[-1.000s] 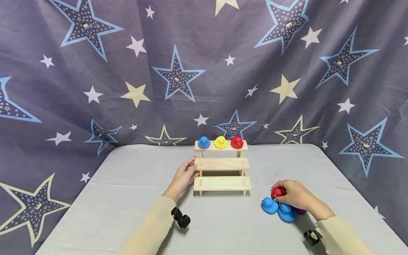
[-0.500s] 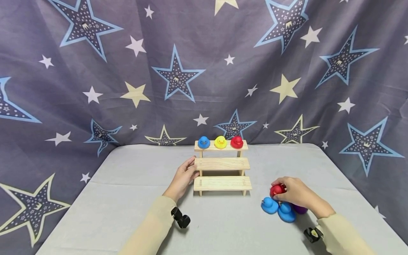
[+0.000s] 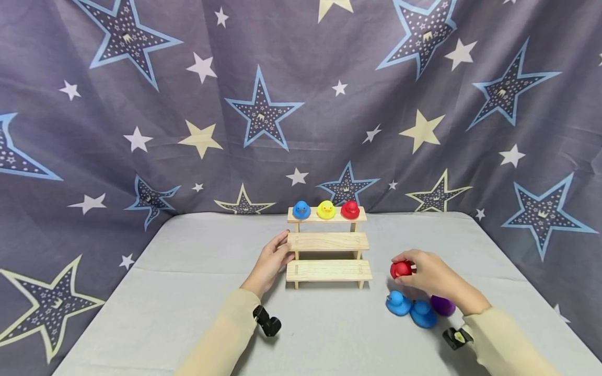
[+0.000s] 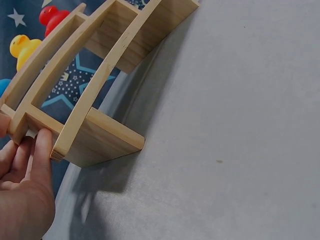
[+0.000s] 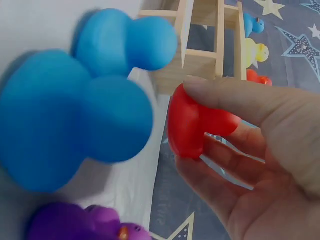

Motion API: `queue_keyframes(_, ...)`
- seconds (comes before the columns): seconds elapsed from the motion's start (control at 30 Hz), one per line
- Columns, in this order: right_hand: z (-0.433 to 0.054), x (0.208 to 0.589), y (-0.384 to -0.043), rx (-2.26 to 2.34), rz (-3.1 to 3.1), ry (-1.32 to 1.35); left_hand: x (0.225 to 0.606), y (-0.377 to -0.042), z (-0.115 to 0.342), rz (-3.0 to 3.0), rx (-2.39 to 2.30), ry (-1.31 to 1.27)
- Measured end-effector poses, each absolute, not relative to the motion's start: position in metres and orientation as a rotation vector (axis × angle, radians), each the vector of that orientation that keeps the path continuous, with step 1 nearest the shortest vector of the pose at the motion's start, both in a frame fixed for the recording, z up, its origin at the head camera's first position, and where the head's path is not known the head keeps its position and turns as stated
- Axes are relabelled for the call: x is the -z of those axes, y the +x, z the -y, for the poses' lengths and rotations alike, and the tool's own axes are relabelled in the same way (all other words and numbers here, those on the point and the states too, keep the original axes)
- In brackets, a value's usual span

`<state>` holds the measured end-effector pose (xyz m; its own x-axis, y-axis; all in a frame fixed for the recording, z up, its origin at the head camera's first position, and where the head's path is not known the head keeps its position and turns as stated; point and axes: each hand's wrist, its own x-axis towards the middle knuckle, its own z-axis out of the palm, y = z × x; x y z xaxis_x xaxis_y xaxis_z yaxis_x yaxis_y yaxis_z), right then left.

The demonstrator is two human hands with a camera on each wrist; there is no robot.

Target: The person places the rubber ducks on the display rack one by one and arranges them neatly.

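My right hand point(image 3: 430, 272) pinches a red rubber duck point(image 3: 400, 269) between thumb and fingers, raised off the table to the right of a three-step wooden display stand point(image 3: 328, 241). The right wrist view shows the duck's body point(image 5: 186, 127) gripped from both sides. At the stand's left end, my left hand point(image 3: 270, 262) holds the middle step; its fingers point(image 4: 42, 155) curl against the wooden end. Along the top step sit a blue duck point(image 3: 301, 210), a yellow duck point(image 3: 325, 210) and another red duck point(image 3: 350, 210). The two lower steps carry nothing.
Below my right hand, two blue ducks point(image 3: 397, 303) and a purple duck point(image 3: 443, 306) lie close together on the grey-covered table point(image 3: 338, 334). A dark curtain point(image 3: 301, 104) with star prints hangs behind and at both sides.
My right hand has lifted the red duck out of the group and moved it up and left, away from the blue ducks. My left hand and the stand stay put.
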<state>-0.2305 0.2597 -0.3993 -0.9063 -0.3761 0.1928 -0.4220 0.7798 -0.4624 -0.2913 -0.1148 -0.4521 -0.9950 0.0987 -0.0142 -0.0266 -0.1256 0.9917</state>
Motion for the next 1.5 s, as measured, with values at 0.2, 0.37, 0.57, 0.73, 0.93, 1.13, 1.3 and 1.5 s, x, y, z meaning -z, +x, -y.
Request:
queue_keyframes(0.2,-0.249,0.394,-0.235,-0.768,2.838,0.679,0.452,-0.291,0.115,-2.015,-2.299,0.085)
queue_keyframes(0.37,-0.24,0.39,-0.239,-0.775,2.814,0.709,0.451,-0.291,0.114,-2.011,-2.3,0.079)
queue_keyframes(0.57,-0.228,0.385,-0.246,-0.818,2.785,0.754,0.452,-0.291,0.114,-2.018,-2.288,0.077)
queue_keyframes(0.73,-0.212,0.38,-0.252,-0.827,2.763,0.819,0.453,-0.291,0.116,-2.017,-2.29,0.095)
queue_keyframes(0.93,-0.187,0.377,-0.26,-0.77,2.728,0.893,0.453,-0.291,0.116,-2.022,-2.285,0.093)
queue_keyframes(1.13,-0.162,0.375,-0.271,-0.791,2.694,0.956,0.451,-0.29,0.116,-2.034,-2.272,0.093)
queue_keyframes(1.3,-0.142,0.375,-0.279,-0.848,2.68,0.974,0.45,-0.29,0.116,-2.036,-2.263,0.088)
queue_keyframes(1.5,-0.12,0.374,-0.288,-0.943,2.711,0.939,0.451,-0.29,0.116,-2.016,-2.271,0.077)
